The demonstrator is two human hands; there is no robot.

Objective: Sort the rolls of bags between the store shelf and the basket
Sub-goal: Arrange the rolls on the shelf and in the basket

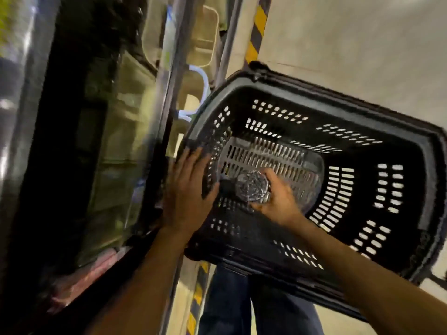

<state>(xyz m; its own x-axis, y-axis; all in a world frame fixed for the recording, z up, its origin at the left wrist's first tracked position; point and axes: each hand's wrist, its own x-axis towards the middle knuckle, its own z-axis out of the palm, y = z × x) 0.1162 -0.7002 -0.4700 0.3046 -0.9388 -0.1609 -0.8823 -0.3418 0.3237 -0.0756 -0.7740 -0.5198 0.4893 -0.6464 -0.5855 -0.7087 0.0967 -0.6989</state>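
A black perforated plastic basket [423,189] fills the right half of the view, seen from above. My right hand [278,199] is down inside it, fingers closed around a shiny black roll of bags [252,187] seen end-on near the basket's floor. My left hand [187,187] lies flat with fingers apart against the basket's left wall and rim, holding nothing. The store shelf [101,141] runs up the left side, dark and blurred, with wrapped goods on it.
A metal upright [169,97] edges the shelf beside the basket. A yellow-and-black striped strip [257,27] runs along the pale floor [350,44]. My dark trousers [229,305] show below the basket. Pinkish packs [84,281] lie at the shelf's lower end.
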